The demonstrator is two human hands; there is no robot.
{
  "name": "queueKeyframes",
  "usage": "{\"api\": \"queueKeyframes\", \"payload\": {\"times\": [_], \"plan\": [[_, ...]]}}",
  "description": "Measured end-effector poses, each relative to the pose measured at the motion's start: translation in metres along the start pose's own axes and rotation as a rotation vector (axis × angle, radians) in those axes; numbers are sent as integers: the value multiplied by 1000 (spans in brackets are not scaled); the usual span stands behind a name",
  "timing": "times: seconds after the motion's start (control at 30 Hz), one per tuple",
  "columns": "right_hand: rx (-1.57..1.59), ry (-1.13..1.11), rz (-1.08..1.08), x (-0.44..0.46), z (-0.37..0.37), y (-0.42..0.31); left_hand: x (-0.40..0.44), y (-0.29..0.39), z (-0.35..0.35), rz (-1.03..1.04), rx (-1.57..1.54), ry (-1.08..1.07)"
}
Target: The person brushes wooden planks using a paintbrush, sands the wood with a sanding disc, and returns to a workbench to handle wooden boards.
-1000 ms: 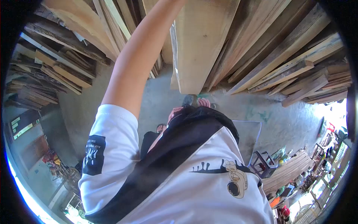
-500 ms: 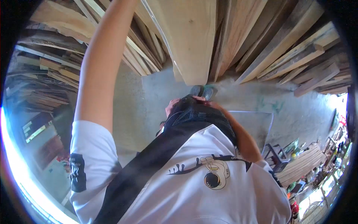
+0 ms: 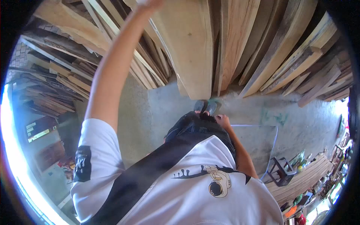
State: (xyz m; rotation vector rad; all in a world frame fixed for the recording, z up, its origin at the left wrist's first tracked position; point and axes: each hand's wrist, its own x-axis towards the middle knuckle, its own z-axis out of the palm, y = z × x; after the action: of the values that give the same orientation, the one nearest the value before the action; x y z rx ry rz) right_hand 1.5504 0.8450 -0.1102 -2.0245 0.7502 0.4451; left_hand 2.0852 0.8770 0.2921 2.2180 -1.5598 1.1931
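My left arm reaches up and forward to a wide pale wooden board (image 3: 187, 48) that leans with its lower end on the floor. My left hand (image 3: 150, 3) is at the board's upper left edge, cut off by the top of the view and blurred, so its fingers cannot be read. My right hand (image 3: 223, 120) is low in front of my dark shorts (image 3: 183, 125), its fingers curled inward. Whatever it may hold is hidden. Beneath it, my shoes (image 3: 204, 107) stand close to the board's foot.
Several rough planks (image 3: 240, 41) lean to the right of the board, and more stacked timber (image 3: 48, 86) lies at the left. On the concrete floor (image 3: 247, 144) runs a thin white line (image 3: 275, 142). A dark stool (image 3: 282, 171) stands near a slatted wooden surface (image 3: 300, 180) at lower right.
The view has tilted, showing more floor and bringing my left hand into the top edge. My right hand has moved from against my shorts out to the right, fingers curled.
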Motion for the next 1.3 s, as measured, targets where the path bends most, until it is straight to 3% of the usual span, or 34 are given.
{"api": "queueKeyframes", "payload": {"times": [0.03,0.1,0.13,0.17,0.2,0.23,0.3,0.37,0.43,0.53,0.6,0.67,0.73,0.8,0.87,0.97,1.0,1.1,1.17,1.23,1.3], "plan": [[-7,38,55,-1,-13,-4,-32,12,7,-25,30,-193],[-78,64,110,1,-27,21,-114,40,52,147,-123,-138],[-57,90,65,1,-36,33,-145,69,40,216,-105,-310],[-34,114,23,-2,-44,46,-204,88,66,205,-372,-475],[-140,59,-34,-8,-51,72,-183,118,5,610,192,-837],[-250,8,-90,-1,-61,85,-178,108,1,504,26,-824],[-267,-134,45,-10,-100,51,-182,86,-6,298,-330,-788],[-145,-229,290,-32,-117,25,-113,48,-40,11,-378,-532],[109,-231,608,-25,-133,2,-57,1,-60,-188,-288,-7],[-166,-234,430,-4,-157,-58,-52,-16,-40,-229,-209,36],[-428,96,-163,33,-158,-68,-98,9,2,-9,-119,-11],[-248,262,-303,40,-173,-155,-147,73,10,89,-30,-371],[155,187,-225,79,-168,-184,-189,118,-7,110,-360,-641],[832,18,-73,54,-174,-284,-210,149,-11,-157,-549,-569],[1034,-35,-181,70,-162,-318,-197,164,-41,-232,-549,-388],[902,103,-388,83,-152,-365,-192,167,-67,-418,-518,-292],[710,156,-539,95,-156,-376,-190,165,-79,-507,-527,-242],[193,380,-709,88,-192,-444,-209,161,-109,-740,-561,-186],[86,502,-875,99,-221,-487,-246,165,-117,-865,-583,-183],[-92,806,-935,106,-243,-527,-303,174,-116,-931,-592,-347],[-215,911,-923,116,-262,-541,-384,189,-112,-980,-575,-546]]}}
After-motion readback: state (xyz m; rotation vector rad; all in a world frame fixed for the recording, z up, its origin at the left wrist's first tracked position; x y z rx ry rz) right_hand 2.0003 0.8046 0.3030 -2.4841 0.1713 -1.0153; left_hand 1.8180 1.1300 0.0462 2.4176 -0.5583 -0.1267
